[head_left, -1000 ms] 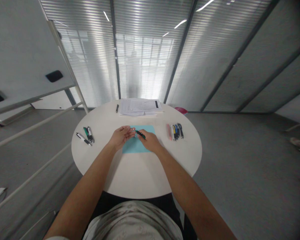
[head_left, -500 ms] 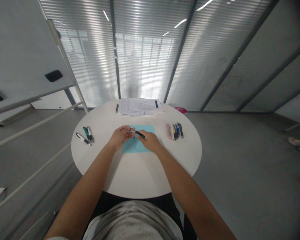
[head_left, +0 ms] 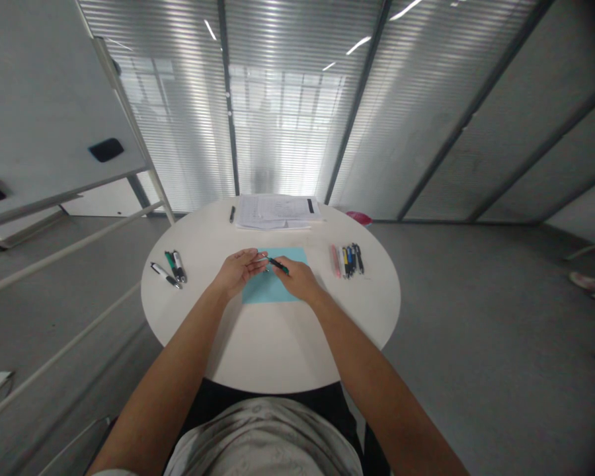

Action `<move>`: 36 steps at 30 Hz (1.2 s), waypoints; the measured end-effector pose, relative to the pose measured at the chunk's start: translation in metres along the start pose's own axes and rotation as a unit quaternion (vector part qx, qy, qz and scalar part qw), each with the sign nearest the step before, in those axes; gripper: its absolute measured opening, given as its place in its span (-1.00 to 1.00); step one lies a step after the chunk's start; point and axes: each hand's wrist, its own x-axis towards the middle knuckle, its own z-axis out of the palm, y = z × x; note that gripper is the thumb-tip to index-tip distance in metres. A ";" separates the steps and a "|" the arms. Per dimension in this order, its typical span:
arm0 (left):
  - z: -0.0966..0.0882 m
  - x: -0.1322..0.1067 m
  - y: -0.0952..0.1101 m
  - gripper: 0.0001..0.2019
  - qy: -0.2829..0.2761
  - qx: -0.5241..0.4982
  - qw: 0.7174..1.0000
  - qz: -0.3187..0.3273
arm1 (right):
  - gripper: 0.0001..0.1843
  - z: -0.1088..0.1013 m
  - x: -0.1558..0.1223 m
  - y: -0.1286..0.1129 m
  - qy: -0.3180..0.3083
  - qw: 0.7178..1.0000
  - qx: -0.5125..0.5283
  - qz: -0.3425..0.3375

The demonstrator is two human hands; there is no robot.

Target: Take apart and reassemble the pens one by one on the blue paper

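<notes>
Over a light blue sheet [head_left: 270, 291], my right hand [head_left: 297, 277] is closed around a dark pen [head_left: 278, 266] with some green on it. The pen's tip points left toward my other hand. My left hand [head_left: 240, 270] is palm-up, its thumb and fingertips drawn together at a thin piece close to the pen's tip. That piece is too small to name. A tiny shiny bit [head_left: 266, 270] shows just below the fingertips; whether it lies on the sheet or is held, I cannot tell.
On the round white table [head_left: 272, 344], several pens [head_left: 350, 260] lie in a row at right. Three pens [head_left: 171, 268] lie at left. Papers [head_left: 277, 211] and a dark pen [head_left: 232, 215] are at the far edge. A whiteboard stand [head_left: 149, 165] is at left.
The pen and my right hand have shifted very slightly. My left hand stays almost still, and the things on the table have not moved.
</notes>
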 end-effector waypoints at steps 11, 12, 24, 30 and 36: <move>0.002 -0.002 0.003 -0.89 0.010 0.001 1.000 -0.002 | -0.67 0.002 0.000 0.001 -0.001 1.000 -0.017 -0.004; 0.002 -0.002 0.003 -0.89 0.011 0.000 1.000 -0.002 | -0.67 0.002 0.000 0.001 -0.002 1.000 -0.018 -0.004; 0.003 -0.003 0.003 -0.89 0.009 0.011 1.000 0.000 | -0.67 -0.001 -0.001 0.000 -0.005 1.000 -0.021 -0.003; 0.000 0.000 0.000 -0.82 0.005 0.055 0.998 0.018 | -0.67 0.001 0.001 0.001 -0.009 0.999 -0.033 0.009; 0.000 0.001 -0.003 -0.72 0.007 0.101 0.994 0.045 | -0.67 0.000 0.000 -0.001 -0.017 0.999 -0.050 0.015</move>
